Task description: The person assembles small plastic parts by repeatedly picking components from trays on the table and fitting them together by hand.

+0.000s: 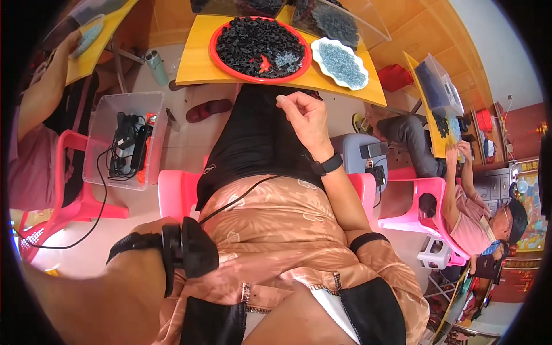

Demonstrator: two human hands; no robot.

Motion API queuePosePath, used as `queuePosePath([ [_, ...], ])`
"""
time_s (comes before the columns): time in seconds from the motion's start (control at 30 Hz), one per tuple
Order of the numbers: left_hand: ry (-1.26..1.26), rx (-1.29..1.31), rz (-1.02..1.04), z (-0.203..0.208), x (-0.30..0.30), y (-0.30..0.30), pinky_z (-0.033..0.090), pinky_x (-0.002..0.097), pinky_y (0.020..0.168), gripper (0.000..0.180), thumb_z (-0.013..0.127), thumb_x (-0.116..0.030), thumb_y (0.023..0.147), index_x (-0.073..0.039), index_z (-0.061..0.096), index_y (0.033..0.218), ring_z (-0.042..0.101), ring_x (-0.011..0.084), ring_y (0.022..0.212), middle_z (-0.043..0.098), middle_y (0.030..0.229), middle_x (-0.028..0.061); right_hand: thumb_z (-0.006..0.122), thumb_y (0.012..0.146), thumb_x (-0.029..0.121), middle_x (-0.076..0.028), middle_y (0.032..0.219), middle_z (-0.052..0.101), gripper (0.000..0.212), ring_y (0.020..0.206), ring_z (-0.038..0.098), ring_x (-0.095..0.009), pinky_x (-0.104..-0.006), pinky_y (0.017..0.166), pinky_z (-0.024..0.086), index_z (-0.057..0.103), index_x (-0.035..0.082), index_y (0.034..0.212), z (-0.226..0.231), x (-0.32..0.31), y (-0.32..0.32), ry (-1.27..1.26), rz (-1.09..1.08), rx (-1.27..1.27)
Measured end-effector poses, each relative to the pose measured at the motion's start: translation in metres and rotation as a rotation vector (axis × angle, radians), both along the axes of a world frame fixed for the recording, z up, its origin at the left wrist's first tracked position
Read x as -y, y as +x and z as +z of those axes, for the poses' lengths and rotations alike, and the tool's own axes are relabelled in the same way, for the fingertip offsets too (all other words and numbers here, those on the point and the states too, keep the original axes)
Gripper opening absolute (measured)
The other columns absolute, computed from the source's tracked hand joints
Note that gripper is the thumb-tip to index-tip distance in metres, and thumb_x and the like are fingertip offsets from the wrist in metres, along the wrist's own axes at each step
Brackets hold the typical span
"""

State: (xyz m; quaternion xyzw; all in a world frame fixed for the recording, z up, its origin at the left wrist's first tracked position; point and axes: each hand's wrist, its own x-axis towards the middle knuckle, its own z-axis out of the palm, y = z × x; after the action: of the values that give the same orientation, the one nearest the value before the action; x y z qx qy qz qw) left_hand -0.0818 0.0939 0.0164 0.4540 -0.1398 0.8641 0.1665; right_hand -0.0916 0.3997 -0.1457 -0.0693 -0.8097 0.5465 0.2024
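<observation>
My right hand point(305, 118), with a black watch at its wrist, is raised over my lap just short of the yellow table point(192, 60). Its fingers are curled in towards the thumb; whatever they may hold is hidden. At lower left my left hand point(164, 222) is mostly covered by a black strapped device point(192, 247), and its fingers do not show. A round red tray point(211, 47) on the table is heaped with small black parts point(253, 40), a red piece point(264, 64) and some pale bits. Beside it, a white scalloped plate point(357, 85) holds small grey-blue pieces point(342, 62).
Clear bins point(379, 23) of dark parts stand behind the tray. A plastic box point(98, 123) with black devices and cables sits at left, near a flask point(156, 66). People work at side tables; one sits on a pink chair point(411, 201) at right. A cable crosses my waist.
</observation>
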Motion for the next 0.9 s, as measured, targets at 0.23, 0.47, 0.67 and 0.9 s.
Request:
queuePosePath([
  [0.23,-0.219,0.111,0.101,0.008,-0.043,-0.057,0.036,0.0320,0.069,0.028,0.044,-0.003,0.077,-0.011,0.031,0.054,0.032,0.0128,0.049,0.030,0.051,0.0006,0.064,0.078,0.020,-0.011,0.062,0.062,0.019,0.057,0.061,-0.017,-0.0288,0.055,0.046,0.067,0.001,0.080,0.020,-0.041,-0.043,0.371,-0.142,-0.073],
  [0.47,-0.477,0.329,0.142,-0.030,-0.091,-0.121,0.035,0.0311,0.072,0.037,0.038,-0.013,0.090,-0.013,0.028,0.055,0.027,0.0112,0.048,0.024,0.050,-0.0017,0.064,0.074,0.026,-0.013,0.074,0.065,0.018,0.072,0.063,-0.030,-0.0379,0.066,0.050,0.068,0.008,0.077,0.038,-0.071,-0.118,0.750,-0.005,0.078],
  [0.67,-0.948,0.348,0.713,-0.107,-0.129,-0.131,0.036,0.0265,0.055,0.038,0.044,-0.026,0.092,-0.010,0.040,0.057,0.035,0.0117,0.048,0.035,0.051,-0.0007,0.068,0.070,0.031,-0.014,0.074,0.066,0.025,0.071,0.064,-0.029,-0.0367,0.068,0.050,0.070,0.008,0.079,0.038,-0.062,-0.148,1.008,-0.066,0.340],
  [0.9,-1.261,0.375,0.623,-0.163,-0.143,-0.138,0.029,0.0169,0.044,0.032,0.051,-0.028,0.091,-0.009,0.052,0.066,0.040,0.0039,0.048,0.044,0.053,-0.0031,0.070,0.067,0.028,-0.013,0.073,0.066,0.019,0.072,0.064,-0.029,-0.0368,0.070,0.050,0.071,0.010,0.075,0.028,-0.073,-0.157,0.770,-0.006,0.261],
])
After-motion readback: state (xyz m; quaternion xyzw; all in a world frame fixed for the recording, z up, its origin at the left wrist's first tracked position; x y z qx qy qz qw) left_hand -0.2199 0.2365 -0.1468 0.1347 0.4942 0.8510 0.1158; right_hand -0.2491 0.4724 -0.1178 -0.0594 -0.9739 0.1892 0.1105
